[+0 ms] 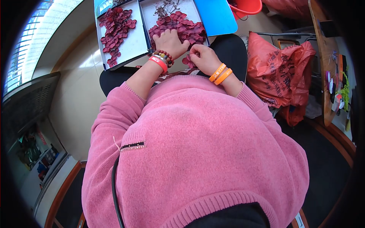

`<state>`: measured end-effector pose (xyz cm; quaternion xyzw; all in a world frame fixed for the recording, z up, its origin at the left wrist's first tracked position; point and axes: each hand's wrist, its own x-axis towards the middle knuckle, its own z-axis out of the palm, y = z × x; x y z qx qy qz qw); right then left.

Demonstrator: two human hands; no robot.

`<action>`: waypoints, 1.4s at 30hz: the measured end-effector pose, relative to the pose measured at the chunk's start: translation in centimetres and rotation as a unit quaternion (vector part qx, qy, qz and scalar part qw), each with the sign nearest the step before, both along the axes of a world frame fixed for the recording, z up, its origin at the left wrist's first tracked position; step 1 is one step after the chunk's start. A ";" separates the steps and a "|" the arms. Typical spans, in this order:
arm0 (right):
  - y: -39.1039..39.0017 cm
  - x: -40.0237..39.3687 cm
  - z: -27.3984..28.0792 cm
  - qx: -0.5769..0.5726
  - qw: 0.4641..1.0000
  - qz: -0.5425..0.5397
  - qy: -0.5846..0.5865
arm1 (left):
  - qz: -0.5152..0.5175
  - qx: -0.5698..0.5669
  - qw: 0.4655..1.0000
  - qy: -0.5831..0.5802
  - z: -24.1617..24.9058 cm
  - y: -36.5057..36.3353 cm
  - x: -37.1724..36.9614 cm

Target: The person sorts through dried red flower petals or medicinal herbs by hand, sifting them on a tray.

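My left hand (171, 43), with a beaded bracelet and a red wristband, rests on a pile of dark red artificial flower petals (192, 30). Its thumb is spread apart from the fingers, whose tips are partly hidden among the petals. Close by on the right, my right hand (206, 60) wears orange wristbands and pinches a dark red petal piece (187, 61) between thumb and fingers. The pile lies in the right compartment of a shallow white-lined box (146, 26). More petal pieces (115, 32) are spread in the left compartment.
Thin brown stems (165, 7) lie at the far side of the box, and a blue panel (216, 17) adjoins its right. Red plastic bags (281, 68) stand on the floor to the right, below a red bucket (247, 7). A wooden tabletop edge (326, 76) runs along the right.
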<state>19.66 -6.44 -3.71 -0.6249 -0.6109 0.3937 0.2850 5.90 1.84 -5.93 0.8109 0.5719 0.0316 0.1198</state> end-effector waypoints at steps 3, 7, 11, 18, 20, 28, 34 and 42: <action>-0.3 -0.2 0.3 0.000 1.000 0.001 0.007 | 0.022 -0.031 0.999 0.013 -0.4 0.4 0.6; -0.2 0.2 0.6 -0.023 1.000 0.000 -0.014 | 0.069 -0.035 0.990 -0.118 -0.8 0.8 0.1; -0.1 0.1 0.6 0.091 0.994 -0.001 -0.067 | 0.150 -0.070 0.931 -0.325 -0.6 0.9 -1.8; 2.4 -2.0 3.3 0.076 0.994 -0.002 0.077 | 0.230 -0.360 0.637 -0.641 3.8 -1.8 -4.2; 2.8 -2.6 3.5 0.051 0.993 -0.007 0.108 | 0.220 -0.334 0.657 -0.639 3.7 -2.2 -4.6; 2.3 -3.8 4.3 0.121 0.989 -0.037 0.080 | 0.212 -0.327 0.631 -0.671 5.0 -3.4 -4.8; 1.9 -4.5 5.4 0.132 0.986 -0.062 0.086 | 0.176 -0.329 0.628 -0.683 5.7 -3.6 -5.0; 1.9 -4.7 5.2 0.243 0.969 -0.042 0.008 | 0.107 -0.260 0.698 -0.658 5.8 -4.2 -4.7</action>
